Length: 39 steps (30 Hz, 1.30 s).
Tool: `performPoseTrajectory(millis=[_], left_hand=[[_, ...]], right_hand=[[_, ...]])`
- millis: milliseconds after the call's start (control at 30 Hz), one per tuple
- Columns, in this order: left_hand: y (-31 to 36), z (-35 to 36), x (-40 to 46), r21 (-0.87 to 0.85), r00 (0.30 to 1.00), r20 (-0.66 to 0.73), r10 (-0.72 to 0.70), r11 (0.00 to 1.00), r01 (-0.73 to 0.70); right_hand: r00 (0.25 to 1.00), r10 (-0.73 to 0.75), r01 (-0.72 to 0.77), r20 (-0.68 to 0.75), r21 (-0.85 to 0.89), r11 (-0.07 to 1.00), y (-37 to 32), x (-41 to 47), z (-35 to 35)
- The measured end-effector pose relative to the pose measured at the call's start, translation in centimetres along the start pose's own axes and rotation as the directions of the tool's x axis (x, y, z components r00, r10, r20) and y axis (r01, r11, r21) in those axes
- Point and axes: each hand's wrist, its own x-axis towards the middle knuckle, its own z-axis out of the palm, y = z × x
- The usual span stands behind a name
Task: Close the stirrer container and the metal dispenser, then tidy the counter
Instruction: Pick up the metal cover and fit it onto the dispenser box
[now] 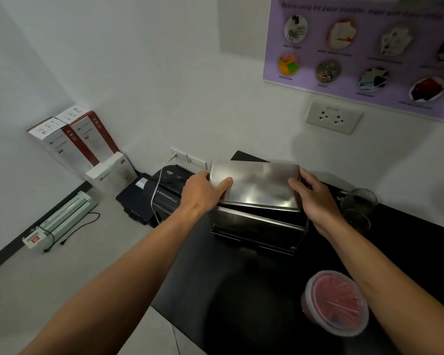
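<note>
Nearest me on the black counter (pixel 241 290) sits the stirrer container (pixel 336 302), its clear lid on over red stirrers; farther back stands the metal dispenser (pixel 258 226), with a glass mug (pixel 356 204) to its right; on the floor to the left are a shredder (pixel 164 193), a laminator (pixel 62 219) and stacked boxes (pixel 77 142) against the white wall, which carries a purple poster (pixel 364 52). Both my arms reach forward; my left hand (pixel 203 190) and right hand (pixel 315 198) grip the ends of the dispenser's lid (pixel 256 185), thumbs on top, fingers curled round the edges; its front edge sits slightly raised above the body.
</note>
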Motion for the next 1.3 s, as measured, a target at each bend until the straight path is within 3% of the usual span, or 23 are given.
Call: performPoseTrajectory(millis=[267, 600, 1067, 1200, 1300], left_hand=[[0.3, 1.0, 0.6, 0.026, 1.0, 0.013, 0.009, 1.0, -0.009], [0.4, 2.1, 0.0, -0.1, 0.999, 0.027, 0.027, 0.995, -0.025], [0.7, 2.0, -0.9, -0.077, 0.997, 0.039, 0.066, 0.995, -0.063], [1.0, 2.5, -2.0, 0.113, 0.968, -0.003, 0.25, 0.962, -0.248], [1.7, 3.6, -3.4, 0.318, 0.848, 0.122, 0.515, 0.789, -0.525]], right_hand=[[0.997, 0.074, -0.074, 0.009, 0.002, 0.997, 2.8, 1.0, -1.1], [0.998, 0.055, -0.055, -0.008, 0.034, 0.998, 4.2, 1.1, -2.4], [0.997, 0.072, -0.072, -0.004, 0.02, 0.997, 5.1, 0.0, -2.9], [0.999, 0.053, -0.053, -0.006, -0.034, 0.998, 4.5, -0.5, -2.8], [1.0, -0.002, 0.001, -0.007, -0.15, 0.989, 3.6, -1.3, -2.8]])
